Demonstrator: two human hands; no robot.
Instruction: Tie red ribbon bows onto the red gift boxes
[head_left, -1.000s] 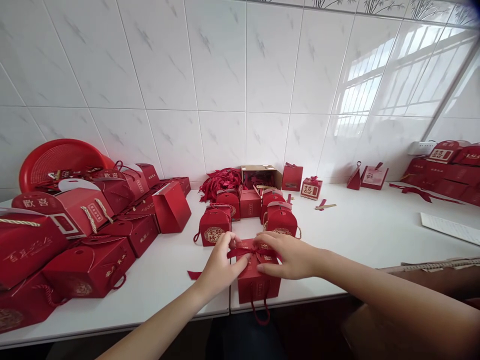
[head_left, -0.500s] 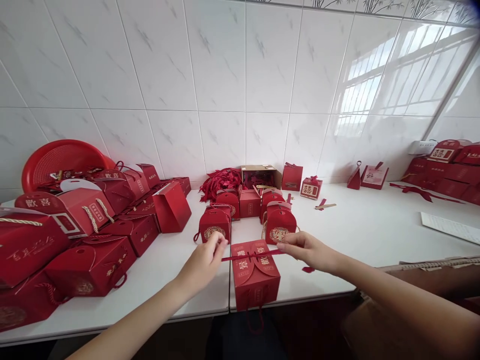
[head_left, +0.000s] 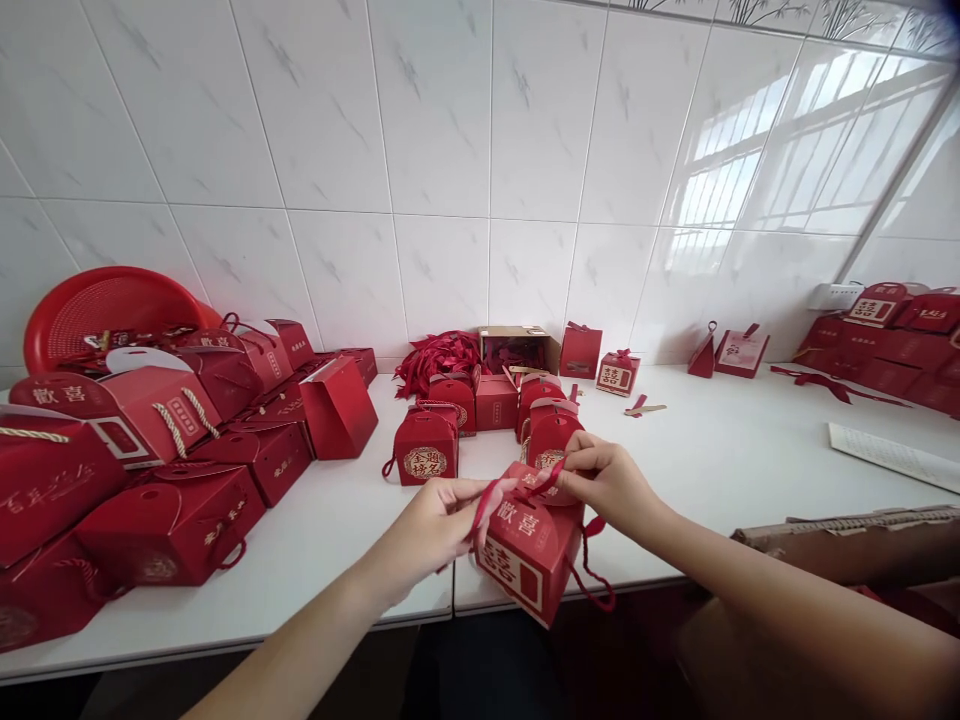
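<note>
- The white surface spreads to both sides of the open ribbon carton and comes from it toward the person.
- A pile of red gift boxes lies left of the carton, reaching toward the person.
- The red plastic basket leans by the wall, well left of the carton, behind that pile.
- The gift box in hand is on the person's side of the carton, by the near edge. It sits askew, its panel's lower edge slanting toward the person at the right; whether it is lifted, I cannot tell.
- The left hand is on the person's side of the carton, over the gift box's left part, its grip clamped on the red ribbon.
- The right hand is likewise on that side, farther right; its grip pinches the ribbon beyond the lid's middle, slightly nearer the carton than the left grip.
- The red ribbon runs crosswise on the person's side of the carton, its long axis going from grip to grip over the lid. The gift box lies beneath and between them, and neither hand is clearly nearer the crossing.
</note>
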